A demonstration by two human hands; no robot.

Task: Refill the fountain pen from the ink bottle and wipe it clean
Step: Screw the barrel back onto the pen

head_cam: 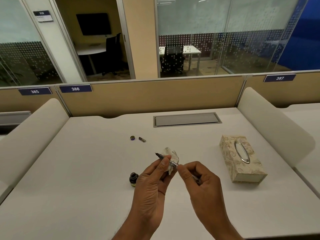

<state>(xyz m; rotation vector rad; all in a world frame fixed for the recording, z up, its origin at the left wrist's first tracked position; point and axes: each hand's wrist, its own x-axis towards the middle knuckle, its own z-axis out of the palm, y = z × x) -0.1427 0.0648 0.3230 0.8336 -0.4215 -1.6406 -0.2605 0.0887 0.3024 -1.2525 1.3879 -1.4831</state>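
Wiping underway mid-desk: left hand (152,181) pinches pen (166,160) and tissue (171,158), right hand (197,179) pinches its rear. Rotate gently, keeping nib clear of fingers; open bottle (133,178) sits just left.

head cam | looks forward-down | close above hands (173,184) | desk (86,170) ahead

Two hands over the desk: left hand (152,184), right hand (200,181). One pen (167,159) between them, one crumpled tissue (171,157) behind it. One open ink bottle (133,178) toward the near edge, one bottle cap (132,138) and one pen cap (142,139) farther back. One tissue box (242,159) toward the right edge.
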